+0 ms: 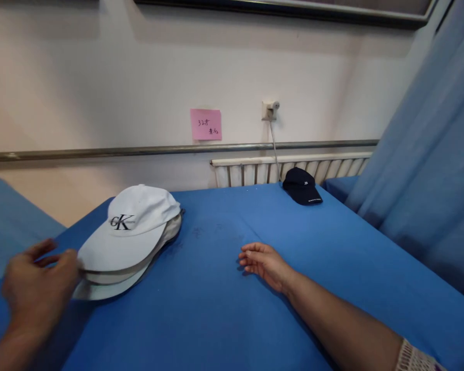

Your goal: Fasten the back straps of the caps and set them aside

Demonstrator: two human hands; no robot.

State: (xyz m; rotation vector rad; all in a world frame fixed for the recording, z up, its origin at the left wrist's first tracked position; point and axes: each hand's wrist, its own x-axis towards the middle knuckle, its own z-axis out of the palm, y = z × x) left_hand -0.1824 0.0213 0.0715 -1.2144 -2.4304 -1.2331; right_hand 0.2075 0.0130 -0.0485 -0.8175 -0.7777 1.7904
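Note:
A stack of several baseball caps lies on the left of the blue-covered table [201, 319]. On top is a white cap [143, 206] with dark letters on its front; below it show the brims of a grey cap [108, 278] and a pale cap [100, 292]. My left hand [40, 283], slightly blurred, is at the brims' left edge with its fingers apart; whether it touches them I cannot tell. Over the middle of the table my right hand [265, 263] holds nothing, its fingers loosely bent and partly spread.
A dark navy cap [301, 186] lies at the table's back right corner. Behind the table are a radiator [247, 175], a metal rail [154, 151], a plugged-in socket [269, 111] and a pink note [205, 124]. Blue curtains [429, 165] hang at the right.

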